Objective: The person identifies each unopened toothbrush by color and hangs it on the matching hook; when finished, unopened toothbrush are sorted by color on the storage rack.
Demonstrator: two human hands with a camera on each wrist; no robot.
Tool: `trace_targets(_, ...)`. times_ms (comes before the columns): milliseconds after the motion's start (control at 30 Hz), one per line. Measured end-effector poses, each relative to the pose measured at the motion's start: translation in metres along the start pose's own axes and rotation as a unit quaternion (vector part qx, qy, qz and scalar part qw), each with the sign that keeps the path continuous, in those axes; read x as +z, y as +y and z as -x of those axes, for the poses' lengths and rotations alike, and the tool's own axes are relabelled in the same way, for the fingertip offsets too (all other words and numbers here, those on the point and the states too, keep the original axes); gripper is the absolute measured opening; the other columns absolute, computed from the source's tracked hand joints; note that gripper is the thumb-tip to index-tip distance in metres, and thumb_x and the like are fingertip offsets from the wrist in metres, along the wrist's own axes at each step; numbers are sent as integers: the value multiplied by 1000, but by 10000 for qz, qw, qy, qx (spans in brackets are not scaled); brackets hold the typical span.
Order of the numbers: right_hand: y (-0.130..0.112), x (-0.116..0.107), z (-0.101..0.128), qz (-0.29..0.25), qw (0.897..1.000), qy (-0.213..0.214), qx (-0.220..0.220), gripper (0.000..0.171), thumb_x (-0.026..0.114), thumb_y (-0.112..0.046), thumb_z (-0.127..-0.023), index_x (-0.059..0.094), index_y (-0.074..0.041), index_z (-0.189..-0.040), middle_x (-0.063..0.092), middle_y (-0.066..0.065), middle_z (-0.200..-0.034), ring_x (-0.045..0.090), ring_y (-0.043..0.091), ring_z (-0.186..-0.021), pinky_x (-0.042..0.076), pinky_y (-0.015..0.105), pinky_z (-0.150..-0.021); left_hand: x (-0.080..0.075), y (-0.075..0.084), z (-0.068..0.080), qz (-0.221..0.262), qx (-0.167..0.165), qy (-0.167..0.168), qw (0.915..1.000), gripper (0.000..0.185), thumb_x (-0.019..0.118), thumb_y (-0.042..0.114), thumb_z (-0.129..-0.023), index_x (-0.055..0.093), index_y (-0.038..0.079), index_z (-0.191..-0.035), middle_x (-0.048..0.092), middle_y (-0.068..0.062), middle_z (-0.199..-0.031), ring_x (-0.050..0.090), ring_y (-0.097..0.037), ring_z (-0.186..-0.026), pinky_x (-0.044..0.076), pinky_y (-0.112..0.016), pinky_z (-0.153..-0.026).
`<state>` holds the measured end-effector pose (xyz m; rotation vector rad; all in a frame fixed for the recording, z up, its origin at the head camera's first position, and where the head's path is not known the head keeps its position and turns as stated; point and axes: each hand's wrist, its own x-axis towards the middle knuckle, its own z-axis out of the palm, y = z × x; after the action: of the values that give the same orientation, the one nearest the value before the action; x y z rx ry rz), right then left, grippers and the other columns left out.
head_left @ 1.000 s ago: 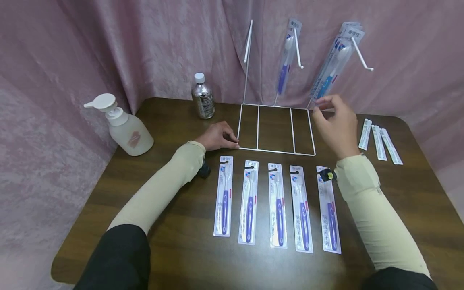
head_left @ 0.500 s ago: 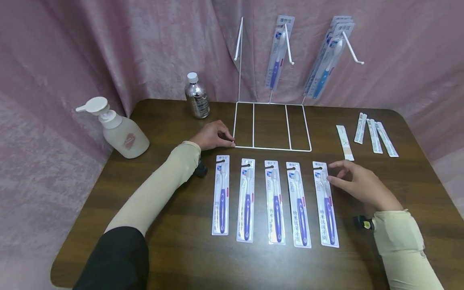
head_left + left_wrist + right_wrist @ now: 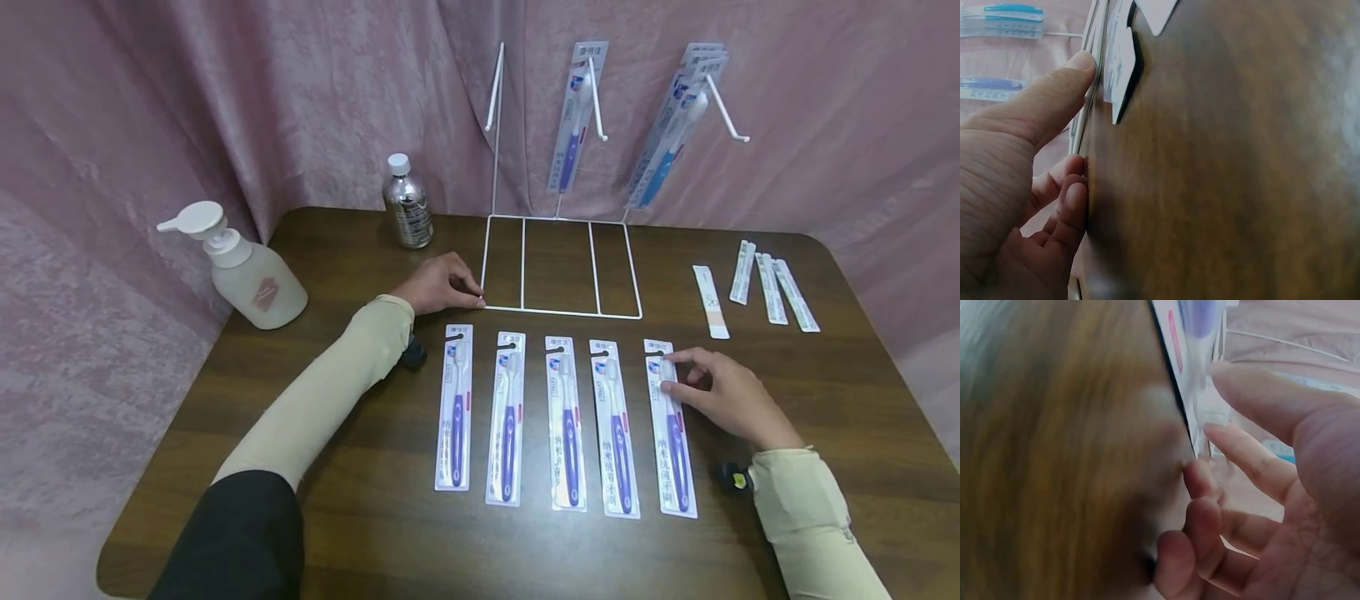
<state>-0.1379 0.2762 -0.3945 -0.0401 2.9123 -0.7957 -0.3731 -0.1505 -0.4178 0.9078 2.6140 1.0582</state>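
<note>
Toothbrush pack [image 3: 675, 437] is lying under the fingertips of the right hand [image 3: 726, 400] | thumb and forefinger are standing apart at its upper end, not yet pinching | farther left, left hand [image 3: 438, 285] is pinching the front corner of the wire rack [image 3: 540, 311] | pack likely light, stiff, slick; edges beside the fingertips are offering surest hold

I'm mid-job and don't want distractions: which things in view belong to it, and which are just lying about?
Likely the job:
wire rack, left hand at its corner
five flat toothbrush packs, right hand touching the rightmost
hanging toothbrush packs

Likely lying about:
pump bottle
silver bottle
four small white strips
</note>
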Motion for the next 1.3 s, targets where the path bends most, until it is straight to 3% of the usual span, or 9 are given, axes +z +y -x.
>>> trace_targets(167,-4,0,-4,-104,9993,367,-12,47,80,-29,-96,66,-6,-135,70,21,-114,62,38,-99,47,50,-79,-1,-1,1,-5,-64,28,10000,15,95,30,-82,85,23,-91,65,1,-105,58,-15,-102,49,-34,-92)
trace_targets(367,-32,-17,-9,-77,9860,1577,-543,43,79,-24,-97,66,-7,-136,74,15,-97,61,26,-72,46,34,-58,0,2,-1,-52,105,56,9999,15,95,30,-81,86,23,-91,66,1,-104,58,-16,-102,48,-33,-92)
trace_targets(467,-61,-35,-17,134,9610,2501,-1173,44,81,-19,-95,69,-9,-135,73,10,-90,48,17,-60,35,25,-52,0,3,-1,-67,180,66,9998,15,94,29,-82,86,21,-92,66,0,-104,58,-17,-102,48,-34,-92)
trace_targets(567,-92,-53,-27,247,9221,3381,-1865,46,84,-15,-92,71,-10,-136,74,9,-89,37,10,-57,28,22,-52,-1,4,-1,-42,163,89,9998,14,94,27,-82,86,21,-92,66,0,-104,57,-16,-102,48,-33,-92)
trace_targets(667,-123,-66,-37,81,8864,3914,-2471,47,84,-11,-92,71,-10,-137,77,13,-95,36,7,-58,28,17,-57,-2,5,1,38,99,63,9999,13,94,26,-83,86,21,-91,66,1,-103,57,-16,-102,48,-33,-92)
trace_targets(833,-163,-72,-55,-432,8563,4306,-2819,45,84,-9,-91,73,-11,-135,79,15,-105,53,17,-64,35,12,-65,-1,4,3,134,117,6,9998,12,94,25,-83,86,21,-91,66,0,-103,57,-16,-101,48,-33,-91)
trace_targets(1100,-187,-62,-83,-839,8475,4536,-2627,40,84,-19,-93,75,-13,-131,80,10,-107,60,22,-66,36,13,-67,-1,5,3,83,161,79,9998,14,94,24,-83,86,19,-93,65,-1,-102,57,-17,-100,48,-33,-91)
trace_targets(1200,-189,-59,-93,-788,8514,4508,-2564,40,83,-24,-95,74,-12,-132,80,9,-111,64,23,-69,35,15,-64,0,4,3,56,159,99,9998,14,94,24,-82,86,19,-92,65,0,-102,57,-16,-100,48,-32,-90)
trace_targets(1300,-189,-58,-107,-621,8571,4501,-2429,40,81,-30,-97,73,-10,-131,80,8,-110,55,21,-61,30,24,-60,0,3,2,23,143,91,9999,14,94,25,-82,86,20,-92,65,0,-102,57,-16,-100,48,-33,-90)
